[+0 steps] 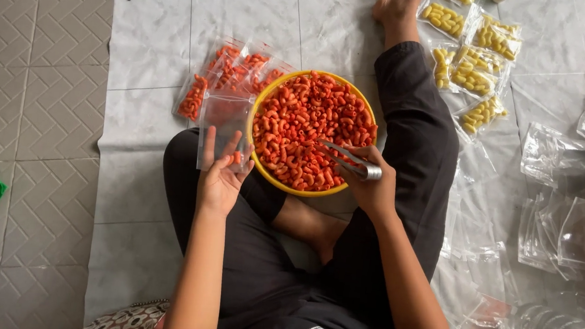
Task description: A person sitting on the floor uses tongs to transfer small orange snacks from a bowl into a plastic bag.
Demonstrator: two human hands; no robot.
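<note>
The left hand [218,179] holds a clear bag [224,131] upright beside the bowl [269,105] – close for filling. The right hand [369,183] is closed on a metal scoop [350,159], resting in the red snacks [310,127].

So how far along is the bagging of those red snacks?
Done: a few filled bags of red snacks lie beside the yellow bowl, with yellow-snack bags further off. In hand: the left hand holds a nearly empty clear bag; the right hand holds a metal scoop. Left: the bowl looks full, and many empty bags wait.
</note>
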